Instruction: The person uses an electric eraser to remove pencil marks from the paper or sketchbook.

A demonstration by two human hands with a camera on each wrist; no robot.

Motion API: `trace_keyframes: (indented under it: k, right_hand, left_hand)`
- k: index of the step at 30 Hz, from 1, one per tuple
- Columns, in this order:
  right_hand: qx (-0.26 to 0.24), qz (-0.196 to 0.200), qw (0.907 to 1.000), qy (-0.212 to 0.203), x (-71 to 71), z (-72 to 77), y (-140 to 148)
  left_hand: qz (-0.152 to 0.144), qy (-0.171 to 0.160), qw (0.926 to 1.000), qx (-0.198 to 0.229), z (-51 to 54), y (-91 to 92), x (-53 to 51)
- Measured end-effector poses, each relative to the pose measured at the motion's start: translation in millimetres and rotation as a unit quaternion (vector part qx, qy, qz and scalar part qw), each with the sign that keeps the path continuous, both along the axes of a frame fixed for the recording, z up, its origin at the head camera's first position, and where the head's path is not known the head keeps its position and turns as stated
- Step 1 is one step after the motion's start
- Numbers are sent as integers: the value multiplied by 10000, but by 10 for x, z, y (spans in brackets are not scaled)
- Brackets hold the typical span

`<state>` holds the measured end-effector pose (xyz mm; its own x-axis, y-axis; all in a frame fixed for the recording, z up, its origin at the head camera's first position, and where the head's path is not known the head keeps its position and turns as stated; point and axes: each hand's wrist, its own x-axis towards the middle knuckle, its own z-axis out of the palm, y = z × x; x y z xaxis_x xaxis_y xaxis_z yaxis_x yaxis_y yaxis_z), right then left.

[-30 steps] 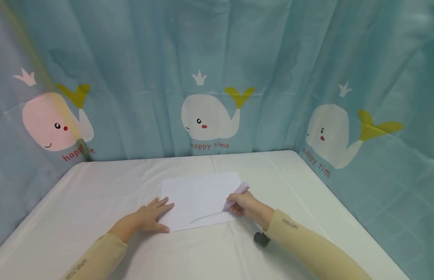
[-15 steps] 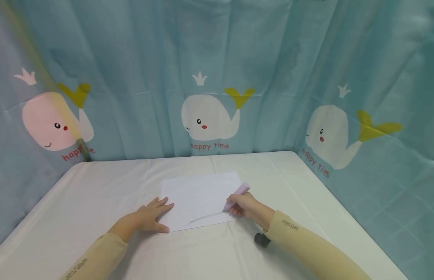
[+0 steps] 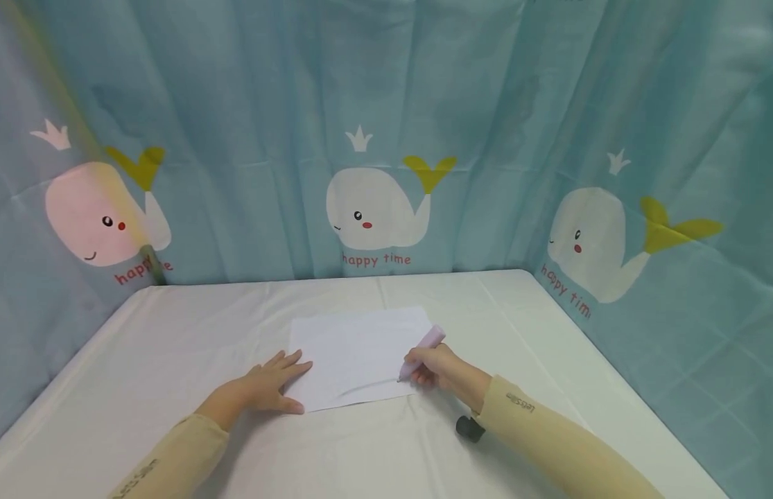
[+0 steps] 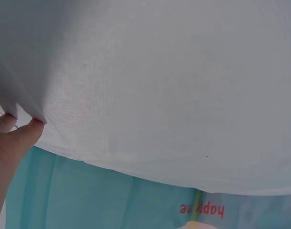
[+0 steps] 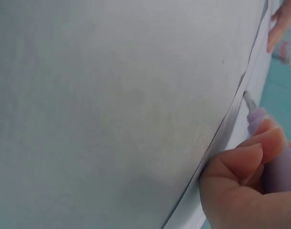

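Observation:
A white sheet of paper [image 3: 349, 346] lies on the white-covered table. My left hand [image 3: 267, 384] rests on its left edge with fingers spread. In my right hand [image 3: 439, 364] I grip a thick lilac pen-like tool [image 3: 432, 337], tilted, its thin grey tip touching or just above the paper near the lower right; its exact kind I cannot tell. A faint grey line, either a mark or a crease, runs left from the tip. The right wrist view shows thumb and fingers pinching the lilac tool [image 5: 280, 171] close to its tip.
A black rounded object [image 3: 469, 429] shows beside the right cuff, partly hidden by the sleeve. White cloth covers the table [image 3: 193, 333]. Blue-green curtains [image 3: 249, 138] with printed whales stand behind the table and along both sides.
The tool's tip has shifted slightly toward the paper's near edge. My left hand keeps its place on the sheet. The head view has shifted a little.

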<state>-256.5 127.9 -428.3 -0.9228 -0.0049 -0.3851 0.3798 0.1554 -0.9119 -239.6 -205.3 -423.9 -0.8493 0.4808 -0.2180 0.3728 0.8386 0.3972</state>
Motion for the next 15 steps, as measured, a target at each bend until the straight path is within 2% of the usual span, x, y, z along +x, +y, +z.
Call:
trace_keyframes:
  k: [15]
  right_hand:
    - [12,92,10000,-18,5,6,-13]
  left_hand:
    - [-6,38,10000,-51,-62,-4,-34]
